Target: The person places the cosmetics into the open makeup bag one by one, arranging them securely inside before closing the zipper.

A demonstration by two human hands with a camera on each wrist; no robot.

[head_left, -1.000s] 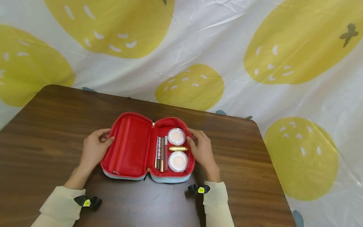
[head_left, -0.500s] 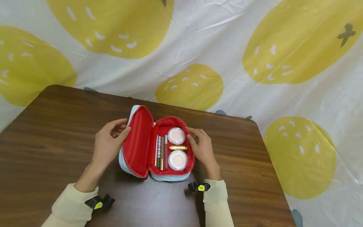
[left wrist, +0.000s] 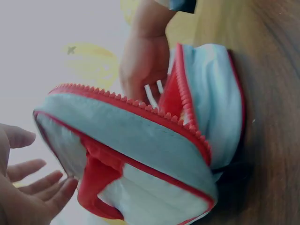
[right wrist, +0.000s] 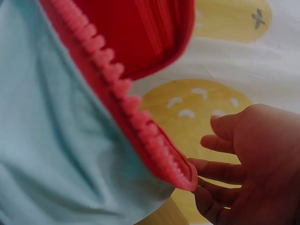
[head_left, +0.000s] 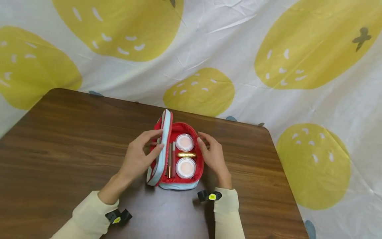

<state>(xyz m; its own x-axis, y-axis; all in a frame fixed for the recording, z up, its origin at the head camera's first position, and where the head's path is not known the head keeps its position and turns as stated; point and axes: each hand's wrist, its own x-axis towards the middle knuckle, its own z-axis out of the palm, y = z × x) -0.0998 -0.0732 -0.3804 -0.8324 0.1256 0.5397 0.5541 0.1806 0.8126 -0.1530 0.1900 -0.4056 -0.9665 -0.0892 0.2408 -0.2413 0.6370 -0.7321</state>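
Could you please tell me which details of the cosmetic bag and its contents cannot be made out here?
- Head view: the raised flap hides part of the slim tubes.
- Head view: labels on the two round compacts and the gold tube are too small.
- Right wrist view: the bag's wall blocks the contents.

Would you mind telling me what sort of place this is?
Probably a staged indoor tabletop: a dark wooden table, a white sheet with yellow fruit shapes hung behind it, and a makeup pouch on the table.
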